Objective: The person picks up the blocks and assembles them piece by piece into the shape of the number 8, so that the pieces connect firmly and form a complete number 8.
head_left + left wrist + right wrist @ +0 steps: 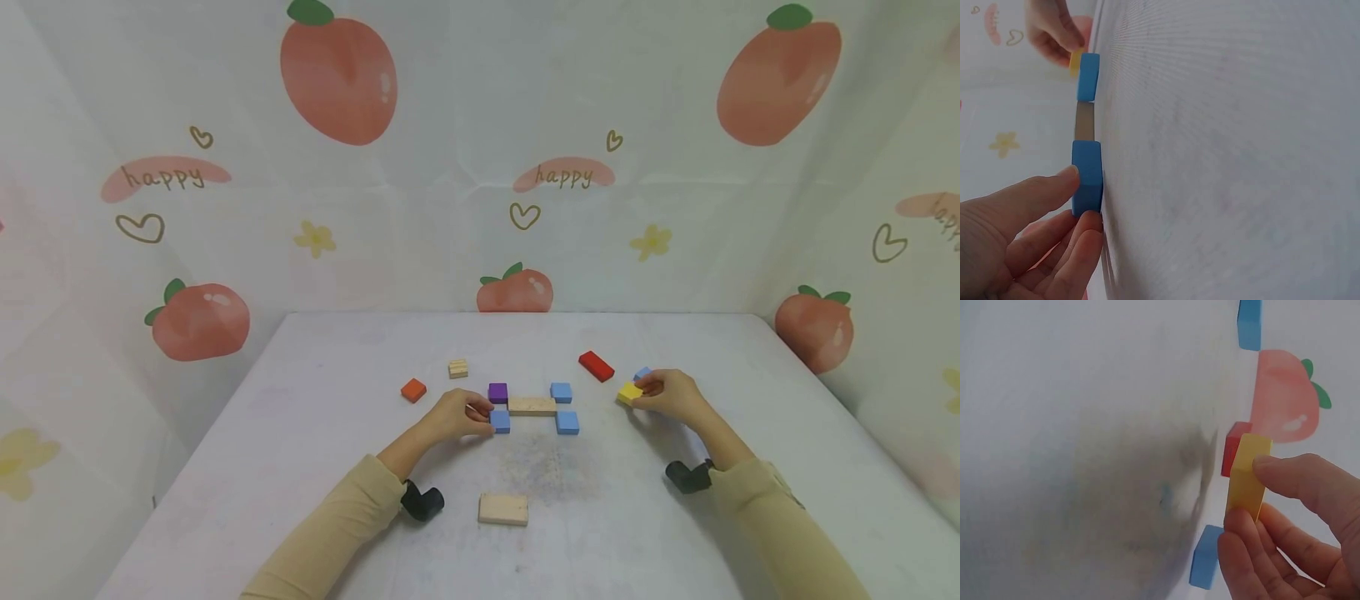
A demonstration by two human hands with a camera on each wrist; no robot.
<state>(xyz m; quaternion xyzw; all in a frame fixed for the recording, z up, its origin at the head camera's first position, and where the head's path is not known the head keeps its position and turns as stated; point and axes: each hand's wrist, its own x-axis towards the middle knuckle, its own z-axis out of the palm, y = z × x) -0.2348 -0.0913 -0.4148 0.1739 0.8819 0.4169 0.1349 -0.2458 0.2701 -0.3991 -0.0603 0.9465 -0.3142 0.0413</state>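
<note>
Left fingers (pixel 1085 240) pinch a smooth, square blue block (pixel 1087 178); right fingers (pixel 1238 562) grip a flat yellow block (pixel 1246 487).
</note>
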